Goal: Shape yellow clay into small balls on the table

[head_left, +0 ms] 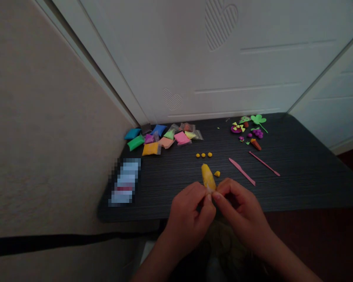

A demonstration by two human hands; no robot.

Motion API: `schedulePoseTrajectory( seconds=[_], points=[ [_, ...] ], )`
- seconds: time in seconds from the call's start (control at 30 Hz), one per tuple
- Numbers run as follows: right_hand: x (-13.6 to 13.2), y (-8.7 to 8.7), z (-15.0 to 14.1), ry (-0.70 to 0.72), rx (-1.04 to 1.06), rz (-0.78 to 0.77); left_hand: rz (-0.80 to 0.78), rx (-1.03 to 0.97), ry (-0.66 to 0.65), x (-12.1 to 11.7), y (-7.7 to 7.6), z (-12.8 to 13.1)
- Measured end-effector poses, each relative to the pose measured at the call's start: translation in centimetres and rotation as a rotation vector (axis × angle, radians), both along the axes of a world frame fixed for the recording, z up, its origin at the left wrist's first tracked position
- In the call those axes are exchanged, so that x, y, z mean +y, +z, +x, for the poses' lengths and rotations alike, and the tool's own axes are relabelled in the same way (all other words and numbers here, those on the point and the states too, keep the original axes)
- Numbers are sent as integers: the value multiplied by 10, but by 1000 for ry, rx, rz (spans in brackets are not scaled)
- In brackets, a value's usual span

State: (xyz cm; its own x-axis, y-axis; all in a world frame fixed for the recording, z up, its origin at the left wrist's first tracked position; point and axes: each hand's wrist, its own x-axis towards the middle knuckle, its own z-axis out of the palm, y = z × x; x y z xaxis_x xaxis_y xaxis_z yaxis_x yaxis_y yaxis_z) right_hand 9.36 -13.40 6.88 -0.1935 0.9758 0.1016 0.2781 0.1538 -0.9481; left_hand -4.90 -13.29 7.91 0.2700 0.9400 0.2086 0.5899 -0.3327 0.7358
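Both my hands pinch the near end of a small clear bag of yellow modelling clay [207,176] above the table's front edge. My left hand [190,213] grips its left side with thumb and forefinger. On the other side my right hand [242,209] has its fingertips closed at the bag's opening. Just past the right fingers lies a small torn lump of yellow clay [217,174]. Farther back, three small yellow balls [203,155] sit in a row. To the right are a pink plastic clay knife [241,171] and a thin pink modelling stick [264,163].
Several bags of coloured clay [166,141] lie at the back left of the dark table [170,168]. A phone-like device [125,182] with a blurred screen rests at the left edge. Finished clay shapes [257,133] are grouped at the back right. A white panelled door [223,78] stands behind.
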Motion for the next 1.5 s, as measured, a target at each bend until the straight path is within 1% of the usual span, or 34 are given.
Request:
schedulePoseTrajectory(
  seconds=[0.07, 0.17, 0.27, 0.33, 0.4, 0.5, 0.6, 0.77, 1.0, 1.07, 1.13, 1.23, 1.33, 1.43, 1.5],
  points=[
    [1, 4, 2, 43, -51, 6, -22, -14, 1, 0, 0, -2],
    [4, 12, 6, 173, -200, 9, -51, -4, -23, 1, 3, -4],
    [8, 17, 8, 296, -390, 107, -97, 28, -81, 1, 8, -5],
    [9, 17, 8, 335, -480, 180, -148, 31, -90, 0, 11, -5],
    [8, 14, 9, 325, -498, 213, -200, 20, -89, 0, 13, -4],
    [5, 10, 9, 294, -402, 218, -239, -5, -146, 1, 14, -4],
    [1, 6, 7, 225, -280, 202, -206, -25, -211, 3, 12, -4],
    [-1, 4, 3, 78, -206, 248, -129, -27, -224, 6, 8, -1],
    [-3, 4, -2, 19, -171, 271, -45, -67, -191, 6, -1, 0],
    [-2, 2, -1, 8, -150, 249, -36, -82, -184, 6, -3, 0],
    [1, -1, 1, -23, -117, 194, -44, -110, -188, 4, -3, 0],
    [7, -3, 5, -63, -82, 103, -83, -143, -193, 1, -1, 1],
    [11, 0, 8, 21, -128, 79, -118, -54, -114, 1, 5, 0],
    [12, 2, 10, 93, -272, 100, -128, 112, -27, 4, 9, -5],
    [12, 1, 10, 89, -391, 113, -136, 232, 2, 6, 9, -9]
  ],
)
